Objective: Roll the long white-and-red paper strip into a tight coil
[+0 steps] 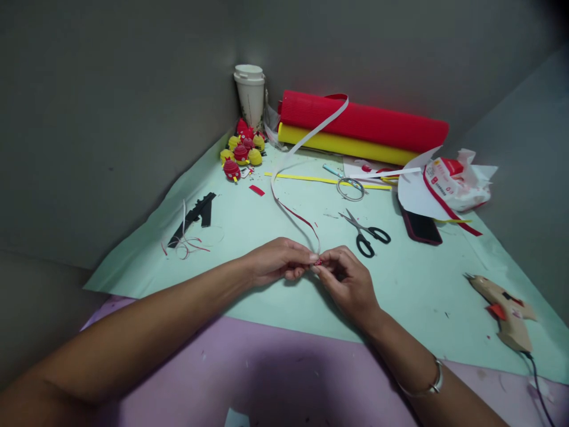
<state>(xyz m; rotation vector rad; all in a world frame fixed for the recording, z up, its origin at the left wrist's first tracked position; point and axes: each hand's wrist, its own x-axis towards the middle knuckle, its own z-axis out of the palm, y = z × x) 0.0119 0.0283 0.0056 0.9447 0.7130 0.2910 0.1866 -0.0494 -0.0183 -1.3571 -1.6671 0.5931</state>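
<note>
A long, narrow paper strip [300, 218], red on one face and white on the other, curls up from my fingers and arcs back over the red roll. Its near end forms a small red coil [318, 261] pinched between my fingertips. My left hand [284, 260] is closed on the coil from one side. Opposite it, my right hand [349, 279] pinches the same end with thumb and forefinger. The fingers hide most of the coil. Just beyond my right hand lie black-handled scissors [367, 232], blades apart.
Small red and yellow figures [241, 154] cluster before a white lidded cup [249, 95]. Red [364, 118] and yellow [347, 142] rolls lie at the back. Black scraps [193, 219] lie left. At right are a phone [422, 227], a tissue pack [457, 181] and a corded glue gun [504, 311].
</note>
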